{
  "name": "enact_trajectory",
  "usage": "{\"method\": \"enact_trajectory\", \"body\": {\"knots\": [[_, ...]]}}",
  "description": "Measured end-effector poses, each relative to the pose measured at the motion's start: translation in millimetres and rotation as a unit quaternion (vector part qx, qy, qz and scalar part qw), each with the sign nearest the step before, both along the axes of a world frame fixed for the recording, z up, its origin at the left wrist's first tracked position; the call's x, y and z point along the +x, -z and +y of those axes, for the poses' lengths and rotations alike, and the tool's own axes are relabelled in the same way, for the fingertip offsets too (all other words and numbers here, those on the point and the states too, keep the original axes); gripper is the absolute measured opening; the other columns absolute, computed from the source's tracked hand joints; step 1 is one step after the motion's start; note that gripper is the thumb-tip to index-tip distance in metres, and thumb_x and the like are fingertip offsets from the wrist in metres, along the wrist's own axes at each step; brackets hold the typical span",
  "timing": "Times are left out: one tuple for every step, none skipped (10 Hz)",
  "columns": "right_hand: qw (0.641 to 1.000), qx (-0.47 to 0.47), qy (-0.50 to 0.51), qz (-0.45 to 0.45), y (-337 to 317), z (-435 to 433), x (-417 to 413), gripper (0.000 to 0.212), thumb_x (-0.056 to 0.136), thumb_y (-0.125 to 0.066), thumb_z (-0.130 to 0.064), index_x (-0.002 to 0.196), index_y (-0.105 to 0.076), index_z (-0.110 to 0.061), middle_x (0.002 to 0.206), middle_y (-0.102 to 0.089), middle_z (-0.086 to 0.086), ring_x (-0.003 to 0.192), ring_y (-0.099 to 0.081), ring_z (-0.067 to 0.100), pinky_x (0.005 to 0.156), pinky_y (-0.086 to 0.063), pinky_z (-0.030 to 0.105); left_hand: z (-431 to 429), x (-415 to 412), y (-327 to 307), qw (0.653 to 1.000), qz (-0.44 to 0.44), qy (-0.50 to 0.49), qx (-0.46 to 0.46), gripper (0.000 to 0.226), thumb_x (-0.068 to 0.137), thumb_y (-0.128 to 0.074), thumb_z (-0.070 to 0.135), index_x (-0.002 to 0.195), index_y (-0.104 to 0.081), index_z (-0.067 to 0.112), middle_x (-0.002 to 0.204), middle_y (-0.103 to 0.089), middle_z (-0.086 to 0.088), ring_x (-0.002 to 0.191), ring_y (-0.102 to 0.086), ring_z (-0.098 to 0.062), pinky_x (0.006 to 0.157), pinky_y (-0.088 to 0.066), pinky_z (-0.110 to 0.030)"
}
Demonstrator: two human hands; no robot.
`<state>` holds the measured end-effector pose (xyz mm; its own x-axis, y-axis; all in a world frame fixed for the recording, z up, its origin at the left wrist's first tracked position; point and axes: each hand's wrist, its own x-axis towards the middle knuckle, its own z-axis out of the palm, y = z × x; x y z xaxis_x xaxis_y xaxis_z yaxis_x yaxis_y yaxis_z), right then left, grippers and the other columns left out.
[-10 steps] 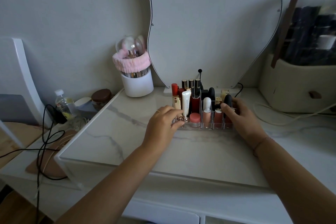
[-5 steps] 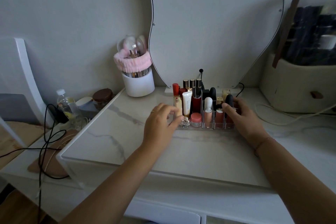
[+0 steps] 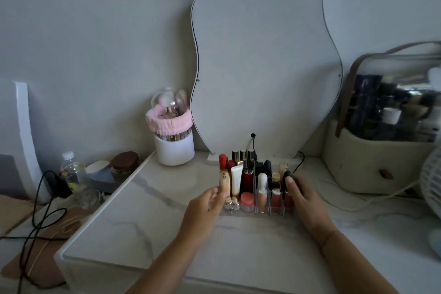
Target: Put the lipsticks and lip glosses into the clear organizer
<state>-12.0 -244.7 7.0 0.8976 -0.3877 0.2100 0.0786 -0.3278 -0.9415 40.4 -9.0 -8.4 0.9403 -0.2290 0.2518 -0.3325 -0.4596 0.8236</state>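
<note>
The clear organizer (image 3: pixel 269 210) stands on the marble tabletop (image 3: pixel 148 224) in front of the mirror. It is packed with upright lipsticks and glosses: a red lipstick (image 3: pixel 223 161), a white tube (image 3: pixel 236 178), a dark red bottle (image 3: pixel 247 179), a white-capped gloss (image 3: pixel 262 186) and a pink gloss (image 3: pixel 276 200). A small pink jar (image 3: pixel 247 200) sits in its front row. My left hand (image 3: pixel 205 205) holds the organizer's left end beside a beige tube (image 3: pixel 224 182). My right hand (image 3: pixel 304 197) grips the right end, thumb against a black lipstick (image 3: pixel 287 175).
A wavy mirror (image 3: pixel 262 67) leans on the wall behind. A white brush holder with a pink headband (image 3: pixel 173 148) stands at the back left. At the right are a beige cosmetics case (image 3: pixel 372 167), a white cable (image 3: pixel 358 205) and a fan (image 3: pixel 432 174). Left of the tabletop lie a bottle (image 3: pixel 71 172), a jar (image 3: pixel 125 162) and black cables (image 3: pixel 40 200).
The view has tilted upward, showing more wall and mirror. Both hands stay at the organizer's ends; my left fingers have slid from its front corner to its left side.
</note>
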Motion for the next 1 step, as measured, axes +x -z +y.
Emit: {"method": "enact_trajectory", "body": {"knots": [[1.0, 0.005, 0.018, -0.003, 4.6, 2.7, -1.1, 0.032, 0.088, -0.043, -0.053, 0.114, -0.055, -0.04, 0.101, -0.063, -0.024, 0.085, -0.059, -0.013, 0.063, -0.04, 0.007, -0.4, -2.9, 3.8, 1.0, -0.019, -0.006, -0.011, 0.022, 0.086, -0.051, 0.048, 0.106, -0.06, 0.045, 0.098, -0.064, 0.03, 0.093, -0.057, 0.017, 0.07, -0.036, 0.004]]}}
